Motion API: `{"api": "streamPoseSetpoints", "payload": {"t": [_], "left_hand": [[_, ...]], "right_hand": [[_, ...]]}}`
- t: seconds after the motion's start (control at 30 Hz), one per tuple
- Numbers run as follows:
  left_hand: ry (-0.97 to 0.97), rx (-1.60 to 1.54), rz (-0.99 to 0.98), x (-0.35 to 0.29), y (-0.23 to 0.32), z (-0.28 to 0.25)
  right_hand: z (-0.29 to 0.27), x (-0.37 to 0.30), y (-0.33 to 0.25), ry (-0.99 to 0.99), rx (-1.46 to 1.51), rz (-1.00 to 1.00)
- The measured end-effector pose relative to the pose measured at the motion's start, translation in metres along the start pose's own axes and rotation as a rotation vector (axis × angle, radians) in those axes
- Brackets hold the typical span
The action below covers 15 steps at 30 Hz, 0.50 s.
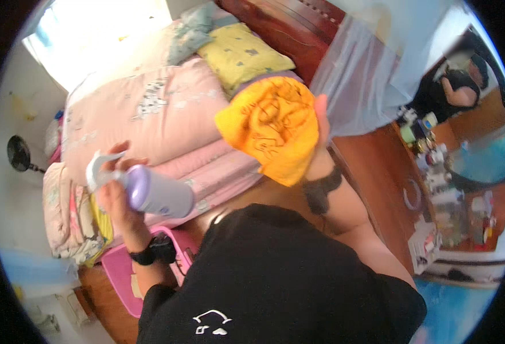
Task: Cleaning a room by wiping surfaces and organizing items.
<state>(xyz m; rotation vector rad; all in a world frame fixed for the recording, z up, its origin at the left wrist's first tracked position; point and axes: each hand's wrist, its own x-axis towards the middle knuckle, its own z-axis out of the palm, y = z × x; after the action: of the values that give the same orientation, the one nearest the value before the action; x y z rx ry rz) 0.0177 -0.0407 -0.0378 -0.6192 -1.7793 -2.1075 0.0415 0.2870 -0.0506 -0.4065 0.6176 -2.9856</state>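
Observation:
My left hand (115,200) grips a lilac pump bottle (163,192) by its neck, just under the white pump head (99,169). The bottle is tilted onto its side, its base pointing right. Over on the right, an orange cloth (278,126) with dark line drawings lies bunched across my right hand (321,143). Only the thumb and the wrist edge of that hand show; its other fingers are hidden behind the cloth. Bottle and cloth are held apart, in front of the bed.
A bed with a pink cover (189,109) and a yellow pillow (244,54) lies ahead. Below my left arm stands a pink basket (118,275). Folded bedding (63,212) and a black fan (18,153) are at the left. A wooden dresser (373,183) with several bottles and a mirror borders the right.

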Motion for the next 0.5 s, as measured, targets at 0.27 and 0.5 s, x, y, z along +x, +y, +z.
{"api": "streamPoseSetpoints", "payload": {"t": [0.27, 0.5], "left_hand": [[0.382, 0.016, -0.320, 0.028, -0.114, -0.097], [0.451, 0.518, -0.163, 0.124, -0.111, -0.168]], "right_hand": [[-0.043, -0.061, 0.016, 0.246, -0.035, 0.158], [-0.060, -0.105, 0.010, 0.329, -0.084, 0.085]]}}
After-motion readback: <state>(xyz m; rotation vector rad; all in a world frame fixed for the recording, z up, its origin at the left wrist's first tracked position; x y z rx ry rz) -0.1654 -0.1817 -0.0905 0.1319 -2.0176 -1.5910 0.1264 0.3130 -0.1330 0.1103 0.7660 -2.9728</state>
